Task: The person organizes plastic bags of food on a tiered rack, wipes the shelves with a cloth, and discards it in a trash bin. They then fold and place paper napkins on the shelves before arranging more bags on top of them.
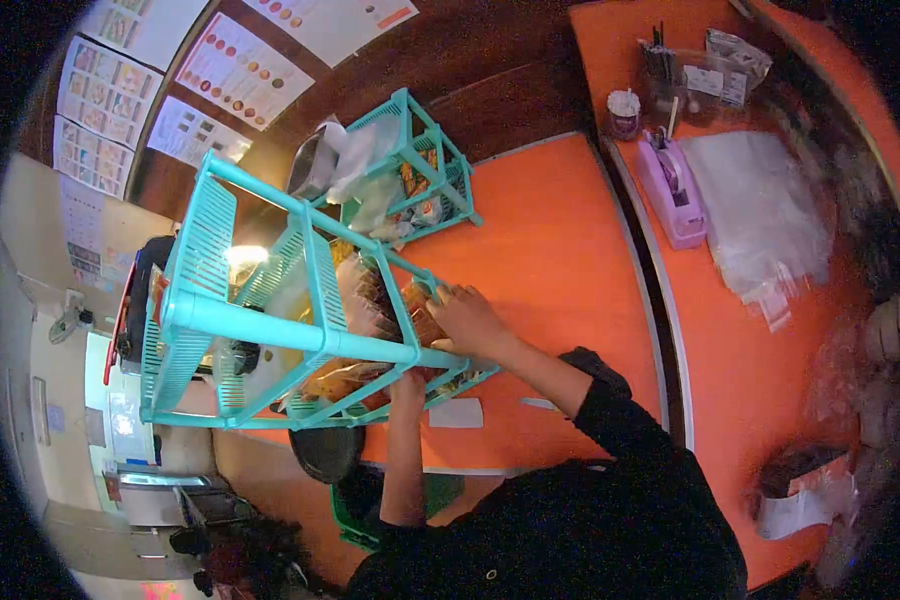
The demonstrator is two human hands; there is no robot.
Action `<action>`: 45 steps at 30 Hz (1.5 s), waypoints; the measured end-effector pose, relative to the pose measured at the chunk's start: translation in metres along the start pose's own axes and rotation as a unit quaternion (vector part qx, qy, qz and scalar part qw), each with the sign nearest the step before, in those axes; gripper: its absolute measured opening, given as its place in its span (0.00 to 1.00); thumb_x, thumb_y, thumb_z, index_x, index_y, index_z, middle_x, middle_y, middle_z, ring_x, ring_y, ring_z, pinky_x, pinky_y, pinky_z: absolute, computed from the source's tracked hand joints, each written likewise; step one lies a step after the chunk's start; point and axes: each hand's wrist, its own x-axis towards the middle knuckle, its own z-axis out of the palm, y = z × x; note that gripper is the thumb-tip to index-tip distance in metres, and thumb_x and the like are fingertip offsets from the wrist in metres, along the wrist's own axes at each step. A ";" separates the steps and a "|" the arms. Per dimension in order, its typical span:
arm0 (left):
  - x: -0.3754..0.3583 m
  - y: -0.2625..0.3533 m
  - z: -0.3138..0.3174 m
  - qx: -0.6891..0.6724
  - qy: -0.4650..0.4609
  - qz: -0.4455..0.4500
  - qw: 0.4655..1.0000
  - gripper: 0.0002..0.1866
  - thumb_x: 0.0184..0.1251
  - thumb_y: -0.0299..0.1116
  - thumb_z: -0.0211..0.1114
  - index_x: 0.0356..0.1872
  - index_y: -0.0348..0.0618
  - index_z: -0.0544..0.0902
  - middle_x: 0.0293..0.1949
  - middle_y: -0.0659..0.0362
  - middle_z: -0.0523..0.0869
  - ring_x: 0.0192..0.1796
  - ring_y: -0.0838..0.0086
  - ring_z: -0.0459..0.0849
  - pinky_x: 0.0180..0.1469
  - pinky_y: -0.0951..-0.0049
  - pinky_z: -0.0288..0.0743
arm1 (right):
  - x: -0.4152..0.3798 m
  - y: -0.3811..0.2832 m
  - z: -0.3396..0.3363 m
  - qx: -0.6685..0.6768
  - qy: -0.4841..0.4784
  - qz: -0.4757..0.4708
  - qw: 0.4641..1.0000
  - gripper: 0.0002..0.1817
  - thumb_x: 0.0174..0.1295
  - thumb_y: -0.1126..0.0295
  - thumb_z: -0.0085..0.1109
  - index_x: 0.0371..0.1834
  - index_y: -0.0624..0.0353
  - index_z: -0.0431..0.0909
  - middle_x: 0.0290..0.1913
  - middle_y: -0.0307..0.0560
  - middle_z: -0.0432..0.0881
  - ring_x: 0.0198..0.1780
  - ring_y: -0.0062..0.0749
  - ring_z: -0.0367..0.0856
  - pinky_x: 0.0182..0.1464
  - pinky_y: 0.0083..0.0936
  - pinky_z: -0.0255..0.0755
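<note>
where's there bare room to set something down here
The glossy orange table is bare between the small turquoise plastic rack, the right hand and the dark gap. The orange side counter is bare this side of the clear plastic bags. The large turquoise plastic rack is crowded with brownish packets.

1. The near turquoise rack [290, 334] was of smooth, slightly glossy plastic.
2. The orange tabletop [560, 240] looked smooth.
3. Far right, the bags [755, 200] were of thin, shiny plastic.
4. Far left, the sheets [240, 70] were of paper.
5. The near sleeve [620, 430] was of matt cloth.
</note>
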 end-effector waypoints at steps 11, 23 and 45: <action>0.007 -0.015 -0.013 0.140 0.006 0.074 0.987 0.15 0.75 0.40 0.50 0.40 0.38 0.76 0.39 0.48 0.82 0.39 0.62 0.83 0.37 0.57 0.79 | 0.018 0.007 0.024 0.025 0.060 -0.029 0.997 0.15 0.44 0.75 0.58 0.38 0.65 0.80 0.49 0.61 0.74 0.55 0.56 0.72 0.56 0.48 0.66; 0.004 0.018 -0.035 0.540 -0.028 0.071 0.838 0.16 0.72 0.42 0.53 0.38 0.36 0.77 0.34 0.52 0.78 0.40 0.66 0.73 0.46 0.58 0.69 | 0.031 0.026 0.035 0.132 0.167 0.044 0.976 0.14 0.53 0.61 0.59 0.38 0.58 0.83 0.42 0.51 0.79 0.50 0.47 0.73 0.52 0.45 0.66; 0.004 0.012 0.004 0.331 -0.065 0.236 0.911 0.21 0.68 0.41 0.58 0.50 0.32 0.75 0.40 0.47 0.82 0.46 0.60 0.80 0.48 0.56 0.73 | 0.027 0.003 0.013 -0.053 -0.051 -0.045 0.996 0.44 0.35 0.49 0.73 0.62 0.47 0.73 0.68 0.64 0.59 0.66 0.61 0.58 0.62 0.55 0.56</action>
